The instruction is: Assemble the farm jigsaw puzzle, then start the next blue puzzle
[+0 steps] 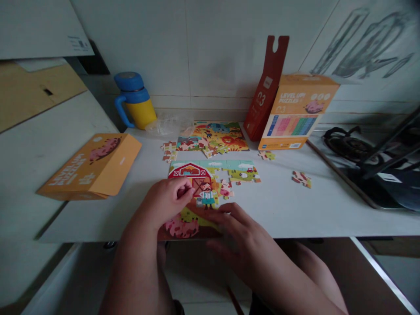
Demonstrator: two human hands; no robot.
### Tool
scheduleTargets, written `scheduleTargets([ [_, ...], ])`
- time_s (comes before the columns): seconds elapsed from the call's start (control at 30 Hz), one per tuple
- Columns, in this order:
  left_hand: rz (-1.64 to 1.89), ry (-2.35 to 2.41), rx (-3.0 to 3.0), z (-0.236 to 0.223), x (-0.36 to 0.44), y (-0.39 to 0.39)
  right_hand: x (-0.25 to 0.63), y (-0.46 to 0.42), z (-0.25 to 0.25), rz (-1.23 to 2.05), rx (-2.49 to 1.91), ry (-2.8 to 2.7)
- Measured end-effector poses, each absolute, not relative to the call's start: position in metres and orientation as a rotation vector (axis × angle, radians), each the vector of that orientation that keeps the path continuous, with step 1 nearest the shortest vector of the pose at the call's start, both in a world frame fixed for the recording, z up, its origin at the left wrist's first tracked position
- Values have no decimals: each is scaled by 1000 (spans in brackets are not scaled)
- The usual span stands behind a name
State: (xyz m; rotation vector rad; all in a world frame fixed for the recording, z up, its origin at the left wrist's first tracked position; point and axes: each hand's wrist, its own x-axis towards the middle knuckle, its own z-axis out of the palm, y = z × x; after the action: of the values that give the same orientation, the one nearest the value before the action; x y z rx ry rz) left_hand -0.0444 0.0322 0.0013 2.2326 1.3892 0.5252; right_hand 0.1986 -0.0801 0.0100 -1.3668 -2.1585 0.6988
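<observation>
A partly joined farm jigsaw puzzle (188, 173) lies at the table's front edge, showing a red barn, a farmer and a pig. My left hand (167, 199) rests over its left side, fingers curled into a loose fist with nothing visible inside. At the lower right edge of the puzzle is my right hand (241, 227), its fingers stretched out and touching or just above the pieces; the lower fingers are blurred. A cow piece (225, 189) sits right of the farmer, beside a joined sheep-and-tractor section (244, 172).
Behind lies another animal puzzle (226, 135) with loose pieces (169, 151) at its left. More pieces (302, 178) lie to the right. An orange box (95, 168), a blue-yellow bottle (141, 107), clear plastic (170, 124), an open puzzle box (295, 113) and a black stove (377, 175) surround them.
</observation>
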Motion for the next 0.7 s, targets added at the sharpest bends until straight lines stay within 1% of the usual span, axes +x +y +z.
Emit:
scheduleTargets([
  [0.07,519,1383,2239,1,-45,33,222,-73,13,626,-1451,-2084],
  [0.13,524,1378,2250,1,-45,34,260,-61,14,417,-1647,-2054],
  [0.23,533,1379,2259,1,-45,35,335,-37,10,-8,-1928,-2040],
  [0.3,527,1380,2258,0,-45,35,387,-22,4,-195,-2104,-2002],
  [0.33,524,1378,2254,0,-45,36,410,-15,1,-238,-2173,-2016],
  [0.4,528,1374,2240,-1,-45,36,447,-4,-6,-207,-2235,-2063],
  [0.5,547,1372,2223,0,-44,36,476,9,-9,64,-2290,-2051],
  [0.6,552,1382,2221,1,-44,35,481,18,-2,198,-2341,-1983],
  [0.7,550,1393,2216,1,-44,35,476,22,11,301,-2301,-2001],
])
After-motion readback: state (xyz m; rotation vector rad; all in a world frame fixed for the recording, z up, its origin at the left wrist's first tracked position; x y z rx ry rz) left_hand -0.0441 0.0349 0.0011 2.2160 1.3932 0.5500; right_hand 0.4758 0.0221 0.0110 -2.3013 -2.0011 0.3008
